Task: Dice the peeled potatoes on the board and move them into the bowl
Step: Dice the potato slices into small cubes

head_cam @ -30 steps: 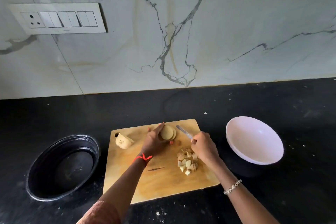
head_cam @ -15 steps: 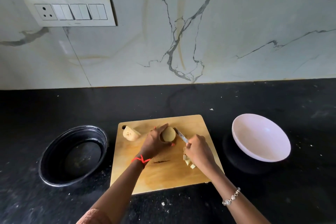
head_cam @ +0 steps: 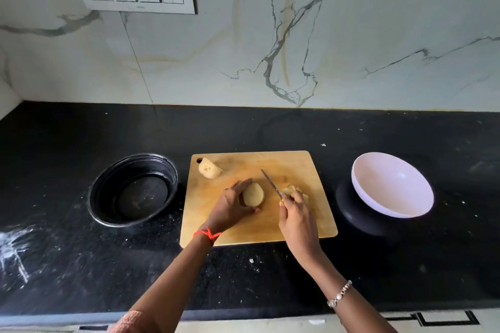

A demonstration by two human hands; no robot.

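Half a second ago the knife (head_cam: 270,182) was lying close against the right side of the potato (head_cam: 253,194). Now it is standing a little apart, and a strip of bare board (head_cam: 292,165) is showing between blade and potato. The right hand (head_cam: 296,219) is still gripping the knife by its handle with the fingers curled round it, and the blade is pointing toward the far edge of the desk (head_cam: 270,127) and slightly left. The left hand (head_cam: 232,208) is still holding the potato down on the board, fingers arching over its far side and thumb pressing at its near side. A second ago the dice (head_cam: 291,190) were lying in plain sight. Now the right hand is covering most of them, and only a few pale bits are peeking out past the knuckles. The half (head_cam: 209,168) is staying where it was, at the board's far left corner.

Counting: two hands are working with one knife on one board, which is sitting about midway between the desk's far and near edges. Two large potato pieces are lying on it, the held one and the half, plus the dice, too hidden to count. One white bowl (head_cam: 378,170) is sitting right of the board, toward the desk's right edge and apart from the dice. One black pan (head_cam: 108,192) is sitting left of the board. One red thread (head_cam: 208,234) is circling the left wrist and one bracelet (head_cam: 339,295) the right.
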